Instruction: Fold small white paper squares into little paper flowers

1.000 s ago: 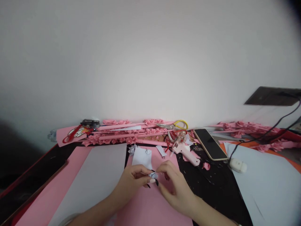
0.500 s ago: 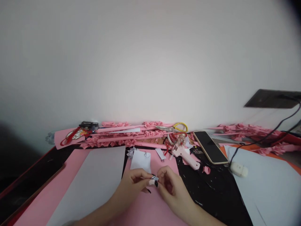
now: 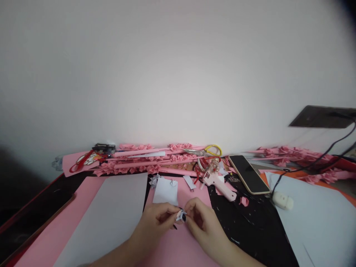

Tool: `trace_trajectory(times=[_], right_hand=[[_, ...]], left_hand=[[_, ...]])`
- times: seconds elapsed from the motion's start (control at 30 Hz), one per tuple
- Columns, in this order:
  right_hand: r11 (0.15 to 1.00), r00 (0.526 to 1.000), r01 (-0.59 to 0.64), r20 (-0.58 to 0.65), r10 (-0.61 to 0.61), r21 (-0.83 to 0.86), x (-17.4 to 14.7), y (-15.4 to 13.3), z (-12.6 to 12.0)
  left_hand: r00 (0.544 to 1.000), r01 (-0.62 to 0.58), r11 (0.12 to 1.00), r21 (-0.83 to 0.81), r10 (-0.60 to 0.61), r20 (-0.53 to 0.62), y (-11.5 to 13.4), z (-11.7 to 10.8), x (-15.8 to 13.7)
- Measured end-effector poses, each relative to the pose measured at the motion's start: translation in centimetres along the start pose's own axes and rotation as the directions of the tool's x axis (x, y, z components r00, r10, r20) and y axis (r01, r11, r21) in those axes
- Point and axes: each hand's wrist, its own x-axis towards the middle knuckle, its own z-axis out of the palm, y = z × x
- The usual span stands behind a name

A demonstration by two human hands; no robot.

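Observation:
Low in the middle of the head view, my left hand [image 3: 155, 222] and my right hand [image 3: 204, 224] meet at a small folded white paper piece [image 3: 180, 215]. Each pinches it between thumb and finger, one from either side, and the fingertips hide part of it. Beneath them lies a pink paper sheet [image 3: 175, 246]. Just beyond my left hand is a small white paper stack [image 3: 165, 191], with a little folded white piece [image 3: 173, 183] on it and a crumpled-looking white paper cluster [image 3: 154, 180] at its left corner.
A pink glue gun [image 3: 221, 184] and a phone [image 3: 248, 174] lie to the right. Yellow-handled scissors [image 3: 213, 150] rest on pink paper flower stems [image 3: 178, 159] along the wall. White sheets [image 3: 111, 207] flank both sides, and a corded white device [image 3: 283, 200] sits far right.
The small white paper piece has turned between my fingertips and shifted slightly left, showing more of its folds. Both hands keep their pinch and have barely moved.

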Motion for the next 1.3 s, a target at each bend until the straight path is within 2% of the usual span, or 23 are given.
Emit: trace_trajectory(times=[0.43,0.67,1.0,1.3], right_hand=[[1.000,1.000,-0.009,-0.009,0.008,-0.006,-0.01,0.03,0.03],[1.000,1.000,-0.007,-0.007,0.007,0.018,0.18,-0.02,0.12],[1.000,1.000,-0.014,-0.018,0.014,0.028,-0.06,-0.09,0.23],[1.000,1.000,-0.003,-0.006,0.003,0.031,-0.09,-0.12,0.17]], left_hand=[[1.000,-0.018,0.999,0.027,0.018,0.003,0.27,0.04,0.01],[0.997,-0.078,0.991,0.105,0.079,-0.007,-0.02,0.10,0.10],[0.997,-0.074,0.994,0.077,0.074,0.004,0.01,0.24,-0.09],[0.991,-0.129,0.984,0.121,0.132,-0.015,-0.28,0.13,-0.01]])
